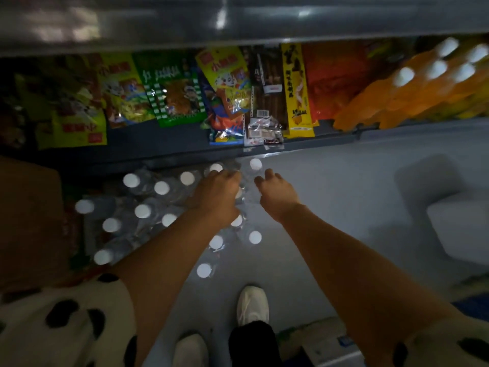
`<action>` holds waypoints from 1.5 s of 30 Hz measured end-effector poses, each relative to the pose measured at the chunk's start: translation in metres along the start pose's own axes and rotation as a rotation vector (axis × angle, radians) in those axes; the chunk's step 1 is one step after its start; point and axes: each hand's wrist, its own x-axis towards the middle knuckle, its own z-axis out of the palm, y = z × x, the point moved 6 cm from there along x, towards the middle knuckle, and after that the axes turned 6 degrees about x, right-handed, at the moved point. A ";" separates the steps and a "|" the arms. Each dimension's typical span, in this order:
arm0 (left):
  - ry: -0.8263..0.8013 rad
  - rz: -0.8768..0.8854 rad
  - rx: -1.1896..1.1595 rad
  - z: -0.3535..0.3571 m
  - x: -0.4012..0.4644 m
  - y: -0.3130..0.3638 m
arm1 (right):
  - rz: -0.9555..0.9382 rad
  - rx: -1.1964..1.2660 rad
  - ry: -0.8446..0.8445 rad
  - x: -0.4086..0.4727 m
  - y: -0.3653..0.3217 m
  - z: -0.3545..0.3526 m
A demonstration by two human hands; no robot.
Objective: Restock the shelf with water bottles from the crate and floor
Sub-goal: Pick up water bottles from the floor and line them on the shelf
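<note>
Several clear water bottles (143, 210) with white caps stand packed together on the floor, right against the foot of the shelf (148, 144). My left hand (215, 198) reaches down over the right side of this cluster, fingers bent downward and hidden from view. My right hand (275, 194) is beside it, fingers curled toward one bottle (256, 164) at the cluster's far right corner. The picture is dark and blurred, so a grip on any bottle is not visible. No crate is clearly visible.
The shelf above the bottles holds snack bags (169, 88) and orange drink bottles (412, 86) at the right. A brown cardboard box (29, 213) stands at the left. Grey floor (344, 197) lies to the right, with a pale block (460, 229). My shoes (252, 303) are below.
</note>
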 end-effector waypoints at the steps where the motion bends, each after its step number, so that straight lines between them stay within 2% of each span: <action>1: -0.007 0.005 -0.011 -0.008 -0.008 0.003 | -0.010 0.004 0.003 -0.011 -0.004 -0.016; 8: 0.005 0.042 -0.169 -0.115 -0.101 0.034 | -0.125 0.076 0.006 -0.127 -0.039 -0.187; 11: 0.020 0.093 -0.212 -0.185 -0.154 0.053 | -0.192 0.043 0.038 -0.192 -0.069 -0.284; 14: 0.102 0.180 -0.245 -0.271 -0.211 0.075 | -0.216 0.013 0.054 -0.261 -0.101 -0.379; 21: 0.247 0.324 -0.374 -0.438 -0.345 0.112 | -0.357 0.048 0.269 -0.432 -0.184 -0.589; 25: 0.327 0.417 -0.406 -0.515 -0.413 0.123 | -0.431 0.072 0.354 -0.512 -0.226 -0.682; 29: 0.398 0.440 -0.490 -0.571 -0.460 0.120 | -0.476 0.121 0.419 -0.572 -0.260 -0.741; 34: 0.632 0.450 -0.471 -0.630 -0.510 0.121 | -0.506 0.165 0.502 -0.616 -0.288 -0.792; 38: 0.782 0.360 -0.411 -0.675 -0.533 0.117 | -0.501 0.332 0.662 -0.632 -0.294 -0.819; 41: 0.895 0.306 -0.403 -0.711 -0.547 0.116 | -0.527 0.499 0.645 -0.631 -0.298 -0.831; 45: 0.952 0.275 -0.415 -0.761 -0.553 0.116 | -0.530 0.510 0.681 -0.627 -0.310 -0.865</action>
